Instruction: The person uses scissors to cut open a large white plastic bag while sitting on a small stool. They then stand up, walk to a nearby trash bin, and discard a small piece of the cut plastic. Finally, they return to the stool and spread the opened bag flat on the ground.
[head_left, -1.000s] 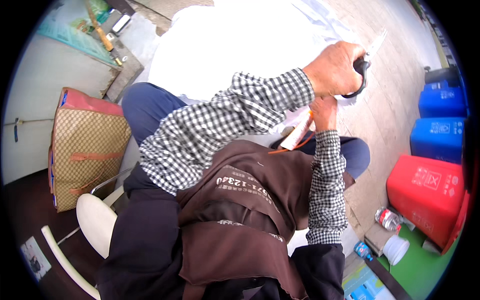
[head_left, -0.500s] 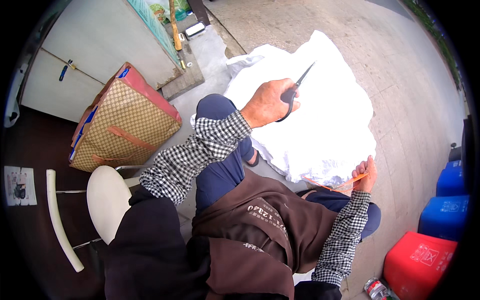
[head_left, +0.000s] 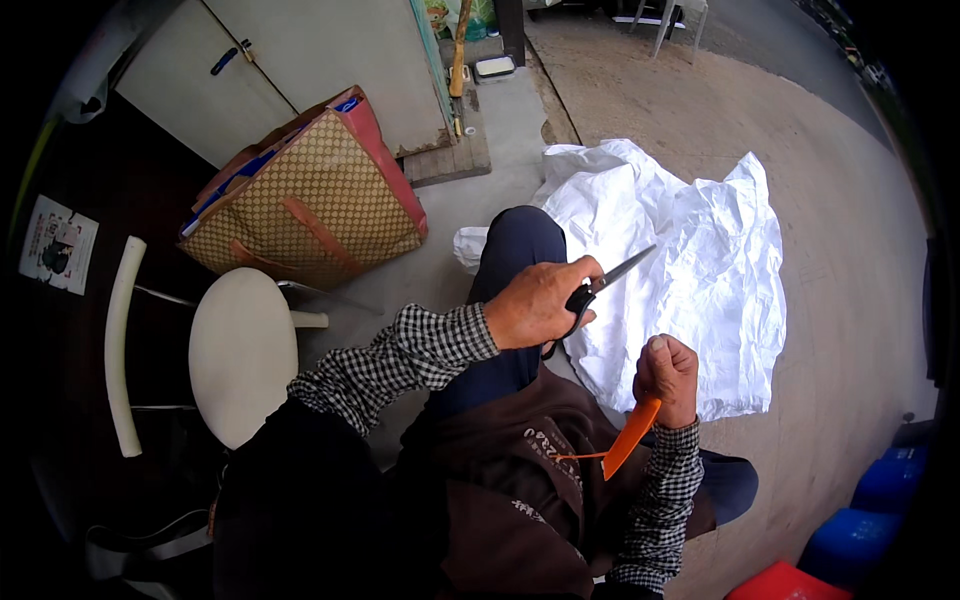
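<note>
My left hand [head_left: 543,306] is wrapped round the black handles of a pair of scissors [head_left: 622,271], its blades pointing up and to the right over the white sheeting. Crumpled, glossy white sheeting [head_left: 705,270] lies on the ground in front of my knees. My right hand [head_left: 668,378] is closed in a fist near the sheeting's lower edge. From below that fist an orange tag [head_left: 632,438] hangs, with a thin orange tail running left over my brown apron [head_left: 520,490]. The part of the tag inside my fingers is hidden.
A large patterned bag [head_left: 320,200] stands at the left before a pale cabinet [head_left: 330,60]. Nearer is a cream chair [head_left: 243,355]. Blue bins [head_left: 855,540] and a red bin [head_left: 785,583] are at the lower right. A wooden handle [head_left: 460,50] leans at the back.
The view has shifted. My right hand has come inward toward the scissors and closed into a fist. The orange tag, earlier stretched along the sheeting's edge, now hangs over my lap.
</note>
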